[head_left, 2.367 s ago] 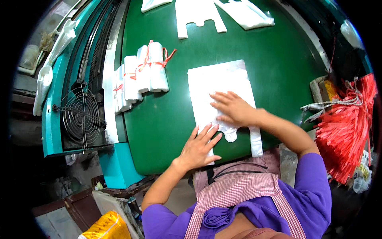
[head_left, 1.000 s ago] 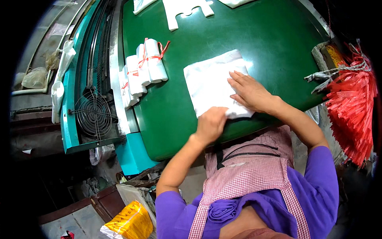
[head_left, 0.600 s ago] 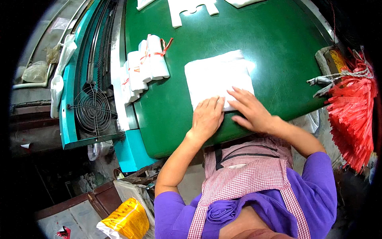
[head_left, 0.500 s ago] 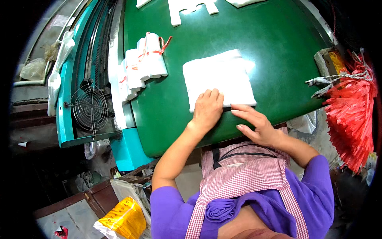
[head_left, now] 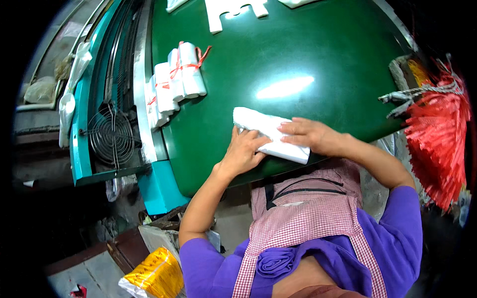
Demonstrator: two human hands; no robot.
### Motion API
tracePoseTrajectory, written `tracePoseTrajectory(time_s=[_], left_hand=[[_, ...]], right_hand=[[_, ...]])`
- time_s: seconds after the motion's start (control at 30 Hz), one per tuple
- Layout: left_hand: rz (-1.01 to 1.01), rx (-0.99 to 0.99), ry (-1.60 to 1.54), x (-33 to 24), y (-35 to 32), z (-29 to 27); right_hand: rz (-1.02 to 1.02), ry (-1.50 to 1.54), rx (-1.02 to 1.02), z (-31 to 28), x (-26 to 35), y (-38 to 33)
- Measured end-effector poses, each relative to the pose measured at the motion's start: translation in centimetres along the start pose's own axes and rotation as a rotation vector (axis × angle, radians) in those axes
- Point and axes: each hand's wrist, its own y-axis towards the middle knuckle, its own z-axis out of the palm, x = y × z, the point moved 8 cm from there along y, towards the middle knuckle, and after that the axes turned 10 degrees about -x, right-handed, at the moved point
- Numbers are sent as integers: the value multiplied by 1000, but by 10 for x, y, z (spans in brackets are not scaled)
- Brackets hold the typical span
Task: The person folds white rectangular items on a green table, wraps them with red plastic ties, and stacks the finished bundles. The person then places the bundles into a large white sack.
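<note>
Near the front edge of the green table (head_left: 298,54), just before your body, lies the folded stack of white plastic bags (head_left: 271,134). It is a long, narrow packet. Its long axis runs from the upper left to the lower right in the view, so one short end points away to your left and the other short end points toward your right forearm at the table edge.

Your left hand (head_left: 243,151) presses on the left part of the packet, with the fingers curled over its near edge and touching the upper end. Your right hand (head_left: 310,136) lies flat and open on the right part, palm down, fingers stretched toward the left hand. Both hands hold the packet down on the table; neither is closed around it.

To the left on the same table stand the tied rolls of white bags (head_left: 174,82), bound with red string, close beside each other. At the far edge lie flat white bags (head_left: 233,10). On your right hangs a bundle of red strings (head_left: 437,139), well apart from the packet.
</note>
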Motion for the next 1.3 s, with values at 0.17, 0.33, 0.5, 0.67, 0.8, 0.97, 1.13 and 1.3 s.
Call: tracePoseTrajectory(time_s=[0.17, 0.33, 0.5, 0.67, 0.8, 0.97, 1.13, 1.3], left_hand=[[205, -177, 188, -31, 60, -41], [67, 145, 99, -3, 41, 5], [-26, 88, 96, -40, 14, 20], [-92, 63, -72, -17, -16, 0], [-230, 4, 80, 5, 25, -13], [-22, -137, -144, -27, 47, 7], [-203, 70, -337, -25, 48, 20], [-170, 102, -410, -39, 28, 30]], right_hand=[[-95, -192, 175, -20, -23, 11], [102, -24, 160, -31, -14, -10], [371, -221, 24, -33, 35, -15], [284, -221, 11, -29, 27, -22], [583, -32, -230, -43, -23, -13], [590, -76, -828, -105, -36, -49], [607, -486, -1620, -244, -23, -184], [776, -69, -1745, -261, -65, -222]])
